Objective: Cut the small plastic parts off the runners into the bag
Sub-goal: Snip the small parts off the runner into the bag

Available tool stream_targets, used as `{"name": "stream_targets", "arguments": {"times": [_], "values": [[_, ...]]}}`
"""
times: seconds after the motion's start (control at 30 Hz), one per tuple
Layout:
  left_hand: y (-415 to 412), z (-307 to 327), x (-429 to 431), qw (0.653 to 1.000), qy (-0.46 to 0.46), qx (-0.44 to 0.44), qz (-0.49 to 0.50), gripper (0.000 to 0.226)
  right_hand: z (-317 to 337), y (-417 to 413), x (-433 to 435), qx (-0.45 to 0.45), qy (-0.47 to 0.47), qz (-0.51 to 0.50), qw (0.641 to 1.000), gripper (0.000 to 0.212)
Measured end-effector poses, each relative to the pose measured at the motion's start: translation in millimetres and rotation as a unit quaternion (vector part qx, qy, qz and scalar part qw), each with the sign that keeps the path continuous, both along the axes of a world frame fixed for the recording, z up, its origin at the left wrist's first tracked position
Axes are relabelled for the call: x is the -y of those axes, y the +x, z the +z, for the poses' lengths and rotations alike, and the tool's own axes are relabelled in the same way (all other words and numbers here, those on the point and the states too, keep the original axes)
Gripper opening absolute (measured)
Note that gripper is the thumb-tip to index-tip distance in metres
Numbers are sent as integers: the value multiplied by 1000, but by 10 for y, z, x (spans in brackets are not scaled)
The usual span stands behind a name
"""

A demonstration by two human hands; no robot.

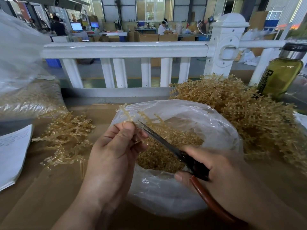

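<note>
Over the bag's point(216, 123) near rim, the right hand point(214, 170) grips scissors point(166, 141). The left hand point(114, 150) pinches a runner point(126, 112) above the bag's mouth, at the blade tips. Cut parts point(159, 156) lie inside the bag. Runner heap point(249, 113) right of the bag; smaller pile point(66, 135) left of it. Railing point(124, 48) beyond the bag.

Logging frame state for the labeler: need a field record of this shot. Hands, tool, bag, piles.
left hand: pinches a runner over the bag's mouth
right hand: grips the scissors by the handles
scissors: blade tips at the runner, just past the left fingers
bag: clear plastic, open, cut parts inside
large pile: runners, right of the bag
small pile: runners, left of the bag
other: bottle far right; paper sheets far left
</note>
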State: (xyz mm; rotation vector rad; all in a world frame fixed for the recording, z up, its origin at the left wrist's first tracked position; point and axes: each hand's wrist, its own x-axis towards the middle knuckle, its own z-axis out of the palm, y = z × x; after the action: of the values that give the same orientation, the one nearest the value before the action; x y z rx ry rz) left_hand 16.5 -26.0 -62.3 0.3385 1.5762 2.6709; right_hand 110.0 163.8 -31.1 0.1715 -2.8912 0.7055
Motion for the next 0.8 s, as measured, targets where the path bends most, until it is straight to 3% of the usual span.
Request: {"name": "stream_targets", "arguments": {"times": [0.27, 0.8], "values": [[46, 25, -11, 999, 2, -51, 0, 20, 6, 15, -13, 19, -33, 10, 999, 57], [89, 16, -84, 999, 26, -47, -9, 24, -14, 18, 2, -2, -67, 8, 998, 61]]}}
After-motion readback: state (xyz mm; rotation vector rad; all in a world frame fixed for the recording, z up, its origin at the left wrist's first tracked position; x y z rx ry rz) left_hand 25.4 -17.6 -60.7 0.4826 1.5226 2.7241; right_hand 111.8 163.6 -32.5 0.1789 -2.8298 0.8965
